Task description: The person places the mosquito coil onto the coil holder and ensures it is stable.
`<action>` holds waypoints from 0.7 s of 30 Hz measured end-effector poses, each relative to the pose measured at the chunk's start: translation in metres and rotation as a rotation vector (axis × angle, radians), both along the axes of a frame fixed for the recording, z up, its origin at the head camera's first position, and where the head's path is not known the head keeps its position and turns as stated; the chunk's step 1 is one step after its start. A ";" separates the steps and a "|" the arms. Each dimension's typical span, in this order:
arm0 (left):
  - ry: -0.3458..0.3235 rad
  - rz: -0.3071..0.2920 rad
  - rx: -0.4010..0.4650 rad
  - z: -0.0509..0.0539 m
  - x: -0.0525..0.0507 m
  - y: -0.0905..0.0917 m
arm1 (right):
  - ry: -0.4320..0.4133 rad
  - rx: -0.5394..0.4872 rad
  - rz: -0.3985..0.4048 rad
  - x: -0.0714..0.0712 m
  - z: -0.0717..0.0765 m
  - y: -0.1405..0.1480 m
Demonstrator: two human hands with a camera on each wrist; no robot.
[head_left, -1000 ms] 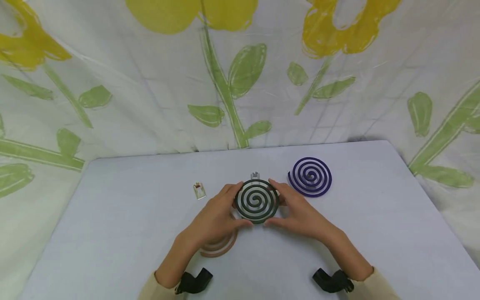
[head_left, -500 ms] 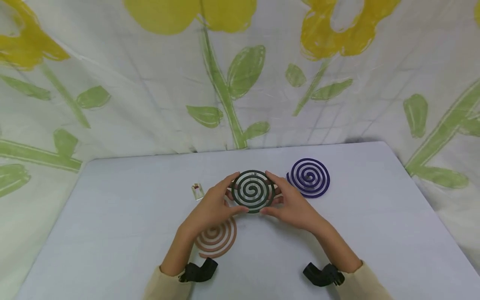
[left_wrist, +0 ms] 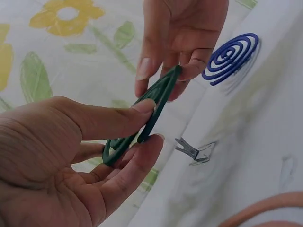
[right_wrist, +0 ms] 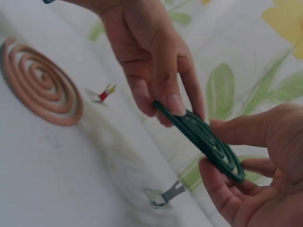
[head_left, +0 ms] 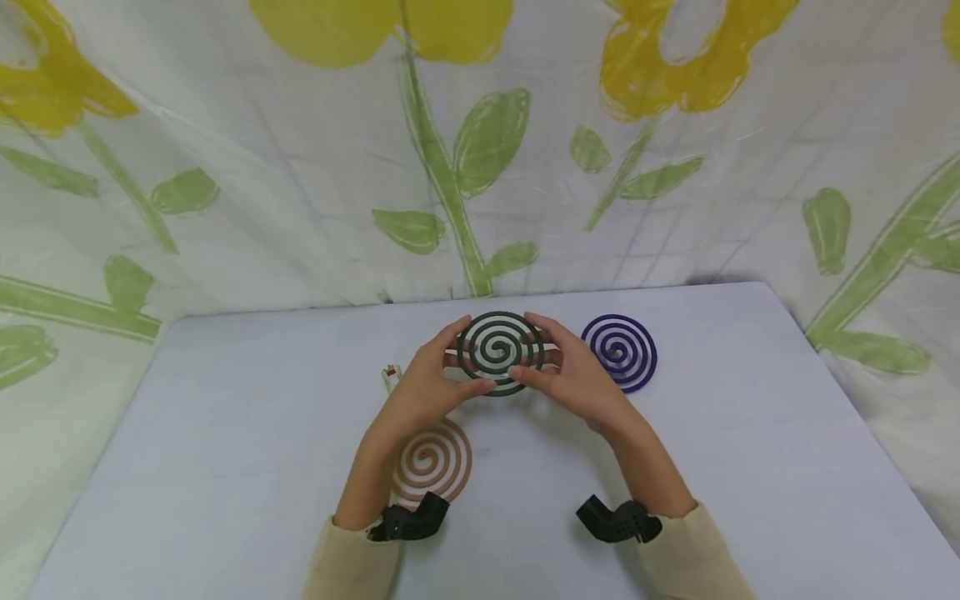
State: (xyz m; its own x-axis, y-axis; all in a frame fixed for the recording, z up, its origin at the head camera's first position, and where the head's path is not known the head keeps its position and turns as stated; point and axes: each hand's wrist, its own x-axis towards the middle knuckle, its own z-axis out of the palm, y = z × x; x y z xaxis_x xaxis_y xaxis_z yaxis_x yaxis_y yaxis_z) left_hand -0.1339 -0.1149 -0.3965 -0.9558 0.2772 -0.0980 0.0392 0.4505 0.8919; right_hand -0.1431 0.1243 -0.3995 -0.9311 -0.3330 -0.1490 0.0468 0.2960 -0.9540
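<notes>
The dark green flat spiral coil [right_wrist: 201, 137] is raised above the white tabletop [head_left: 225, 433], towards its far edge. The left hand [head_left: 429, 379] pinches one side of it, the right hand [head_left: 583, 379] the other. A deep-blue spiral coil [head_left: 615, 351] lies nearer the right edge; a terracotta-coloured spiral coil [head_left: 427, 456] lies farther from the far edge, beside the left forearm.

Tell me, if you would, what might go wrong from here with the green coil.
The green coil is pinched by the left hand and the right hand, so an uneven pull might bend or snap it. It is held clear of the table, so a slip could drop it. The metal stand has raised prongs, which might snag the coil if it is lowered there.
</notes>
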 end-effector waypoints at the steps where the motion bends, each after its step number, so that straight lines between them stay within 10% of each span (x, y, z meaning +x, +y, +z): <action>1: 0.005 0.011 0.004 0.000 -0.001 0.000 | 0.003 -0.004 -0.007 -0.001 0.001 -0.001; 21: -0.002 0.102 -0.017 -0.001 -0.004 0.001 | -0.036 0.054 -0.015 -0.011 -0.009 -0.013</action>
